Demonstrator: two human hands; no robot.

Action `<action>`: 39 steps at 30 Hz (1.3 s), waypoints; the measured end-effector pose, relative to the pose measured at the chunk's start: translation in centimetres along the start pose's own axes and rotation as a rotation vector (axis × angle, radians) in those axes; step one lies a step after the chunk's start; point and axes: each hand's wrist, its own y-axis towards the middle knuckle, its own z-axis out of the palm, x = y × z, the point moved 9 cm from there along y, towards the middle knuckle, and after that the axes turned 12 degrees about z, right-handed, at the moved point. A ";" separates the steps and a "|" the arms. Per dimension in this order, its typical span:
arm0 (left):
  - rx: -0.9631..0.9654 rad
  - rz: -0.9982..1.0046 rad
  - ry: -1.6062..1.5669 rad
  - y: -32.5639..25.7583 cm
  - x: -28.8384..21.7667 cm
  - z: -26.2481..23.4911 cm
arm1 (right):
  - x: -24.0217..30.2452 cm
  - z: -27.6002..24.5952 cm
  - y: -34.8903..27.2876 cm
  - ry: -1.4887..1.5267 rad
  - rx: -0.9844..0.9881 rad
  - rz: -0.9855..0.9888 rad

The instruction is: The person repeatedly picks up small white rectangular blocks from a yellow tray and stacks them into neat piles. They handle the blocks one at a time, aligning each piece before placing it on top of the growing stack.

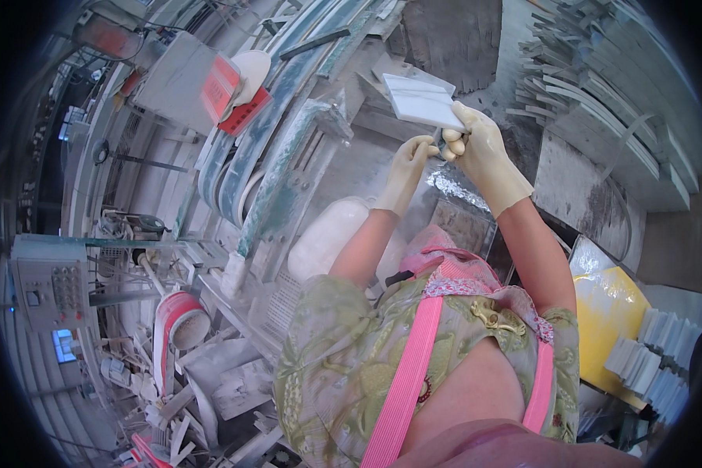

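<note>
A white stone tile [420,101] with faint grey veins is held up in front of me, tilted. My right hand [487,152], in a cream rubber glove, is closed on its near right corner, thumb on top and fingers curled below. My left hand [407,173], gloved the same way, is beside it with its fingers closed and their tips close to the right hand's fingers. A small dark grey patch shows between the two hands, too small to name. What the left fingers hold, if anything, is hidden.
To the left runs a long machine with a curved belt track [238,175], with a red box [246,111] on it. Stacks of narrow stone strips [593,101] stand at the far right. Nearer on the right are a yellow board [610,312] and more strips [651,355].
</note>
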 end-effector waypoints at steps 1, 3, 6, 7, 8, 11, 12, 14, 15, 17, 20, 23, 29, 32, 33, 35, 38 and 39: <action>-0.005 -0.010 -0.045 -0.1 0.2 -0.2 | -0.1 0.2 0.2 -0.011 -0.002 0.002; -0.031 -0.043 -0.060 -0.3 0.6 -0.7 | -0.2 0.6 0.5 -0.014 0.035 -0.002; -0.071 -0.046 -0.106 -0.7 0.6 -1.3 | -0.7 0.6 0.9 -0.024 0.055 0.020; -0.088 -0.041 -0.126 -0.8 0.5 -1.5 | -0.7 0.6 1.0 -0.033 0.075 0.016; -0.096 -0.046 -0.133 -1.0 0.5 -1.5 | -0.7 0.6 1.0 -0.044 0.095 0.012; -0.112 -0.060 -0.148 -1.2 0.7 -1.6 | -0.7 0.0 1.1 -0.059 0.084 0.007; -0.116 -0.065 -0.151 -1.2 0.7 -1.6 | -0.7 -0.2 1.1 -0.058 0.067 0.005; -0.119 -0.079 -0.154 -1.3 0.7 -1.4 | -0.7 -0.5 1.1 -0.053 0.052 0.010; -0.120 -0.088 -0.153 -1.3 0.7 -1.3 | -0.7 -0.8 1.0 -0.042 0.037 0.010; -0.110 -0.102 -0.163 -1.4 0.4 -1.0 | -0.6 -1.2 1.0 -0.046 0.027 0.005; -0.054 -0.129 -0.196 -1.0 -0.3 -0.1 | -0.1 -2.9 0.7 -0.043 0.010 -0.018; 0.073 -0.211 -0.375 -0.2 -0.6 2.2 | 0.0 -5.5 -0.6 -0.079 0.022 -0.070; 0.495 -0.419 -0.707 0.7 -0.3 14.8 | -0.4 -15.7 -6.7 -0.222 -0.297 -0.293; 0.778 -0.454 -0.667 -2.7 -0.6 22.1 | -1.8 -21.3 -12.5 -0.195 -0.483 -0.405; 0.821 -0.368 -0.660 -3.4 -1.4 24.0 | -2.6 -22.9 -14.4 -0.123 -0.542 -0.428; 1.015 -0.328 -0.407 -6.4 -1.5 27.9 | -5.8 -25.7 -20.8 0.002 -0.806 -0.468; 1.383 -0.050 0.065 -9.0 -1.3 33.6 | -10.6 -25.0 -32.4 -0.404 -1.376 -0.492; 1.447 -0.015 0.126 -9.8 -1.2 35.3 | -13.3 -25.0 -35.9 -0.327 -1.475 -0.459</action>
